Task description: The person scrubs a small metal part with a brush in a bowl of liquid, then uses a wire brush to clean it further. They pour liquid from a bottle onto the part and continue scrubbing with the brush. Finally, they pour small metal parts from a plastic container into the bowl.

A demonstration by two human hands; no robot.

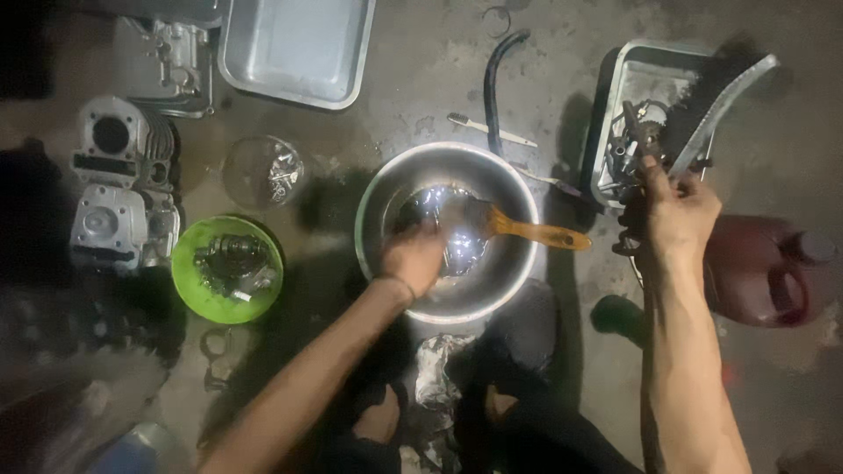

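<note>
Nearest the camera, a crumpled rag (436, 369) lay on the concrete floor (421, 70) between the person's legs.

Left hand (413, 257) was down inside the round steel basin (378, 202), fingers curled over something at the bottom; what they held was hidden by the hand and by glare on the liquid, so the grip could not be read. A paintbrush (514, 226) with an orange wooden handle rested across the basin, bristles in the liquid, handle over the right rim.

Right hand (674, 213) reached to the rectangular metal tray (615, 96) of small engine parts, fingers closed around a dark metal part (639, 140) at the tray's near edge, beside a long grey lever (724, 101) leaning out of the tray. Judgement: the part would be rigid, fairly heavy for its size and probably oily, so slippery; best taken around its thicker body rather than by thin projections.

A dark red jug (773, 268) stood right of that arm. To the left sat a green bowl (189, 281) holding dark parts, then a clear glass bowl (259, 171) with small fasteners, then engine cylinder castings (118, 184). Beyond the basin lay a toothbrush (487, 129) and a black hose (496, 83). Farthest out was an empty steel pan (299, 48).
</note>
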